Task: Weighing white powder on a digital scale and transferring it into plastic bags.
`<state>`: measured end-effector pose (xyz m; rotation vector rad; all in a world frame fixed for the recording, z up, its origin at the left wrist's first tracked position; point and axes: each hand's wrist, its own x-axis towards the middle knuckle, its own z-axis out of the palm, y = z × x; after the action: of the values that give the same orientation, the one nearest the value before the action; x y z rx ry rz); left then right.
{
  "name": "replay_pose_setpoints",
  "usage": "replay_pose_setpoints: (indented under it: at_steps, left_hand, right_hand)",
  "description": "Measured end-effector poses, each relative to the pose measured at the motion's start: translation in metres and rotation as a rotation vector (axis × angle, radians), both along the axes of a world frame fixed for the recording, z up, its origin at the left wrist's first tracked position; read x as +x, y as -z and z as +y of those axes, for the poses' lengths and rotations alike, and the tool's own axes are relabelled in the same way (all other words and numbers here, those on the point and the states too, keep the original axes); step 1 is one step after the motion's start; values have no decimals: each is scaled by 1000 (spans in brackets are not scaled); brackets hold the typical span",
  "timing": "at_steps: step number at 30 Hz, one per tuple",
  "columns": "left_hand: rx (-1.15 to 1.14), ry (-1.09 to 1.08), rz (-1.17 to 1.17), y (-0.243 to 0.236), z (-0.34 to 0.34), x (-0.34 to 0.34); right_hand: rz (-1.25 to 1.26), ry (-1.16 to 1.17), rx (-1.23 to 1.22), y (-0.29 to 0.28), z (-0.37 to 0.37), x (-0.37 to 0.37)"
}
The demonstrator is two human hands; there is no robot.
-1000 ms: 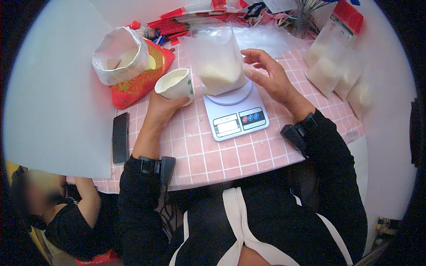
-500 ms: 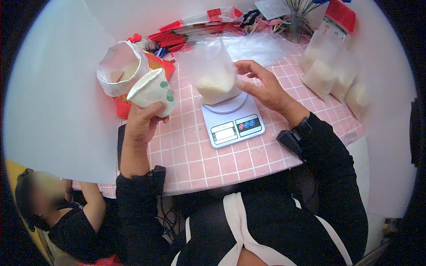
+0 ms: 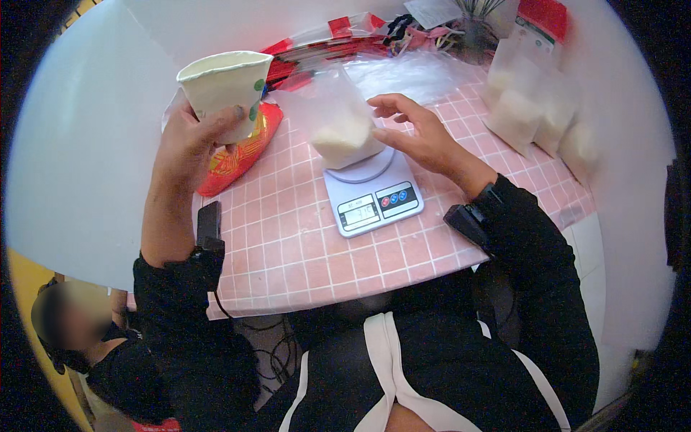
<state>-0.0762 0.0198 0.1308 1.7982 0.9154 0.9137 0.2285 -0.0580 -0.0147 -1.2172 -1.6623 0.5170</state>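
In my left hand [image 3: 191, 137] is a pale paper cup [image 3: 223, 86] with green dots, its fingers wrapped round the lower part. The cup is up at the back left, in front of a red and yellow bag [image 3: 248, 155]. A clear plastic bag [image 3: 344, 140] with white grains at its bottom stands on a white kitchen scale [image 3: 379, 209]. Its display is lit, with figures on it. Beside the bag's right side is my right hand [image 3: 425, 133], fingers apart; the thumb tip is at the plastic, and I cannot tell whether it presses on it.
Several filled clear bags [image 3: 515, 119] stand at the right on the pink tiled tabletop [image 3: 302, 252]. Flat clear plastic [image 3: 410, 79] and red-edged packaging [image 3: 317, 54] lie at the back. A dark device [image 3: 209, 219] rests by my left forearm. Another person [image 3: 122, 367] sits at lower left.
My left hand has lifted the cup up and to the left, and it now hides most of the white sack's opening. The scale display now shows figures. My right hand stays beside the bag.
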Motion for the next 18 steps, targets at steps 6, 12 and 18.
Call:
replay_pose_setpoints:
  at_steps: [6, 12, 18]
  left_hand:
    - [95, 56, 187, -14, 1, 14]
    - [159, 20, 284, -19, 7, 18]
    - [180, 7, 302, -22, 8, 23]
  right_hand:
    - [12, 18, 32, 3, 3, 2]
    - [26, -2, 28, 3, 4, 1]
    - [-15, -3, -4, 1, 1, 3]
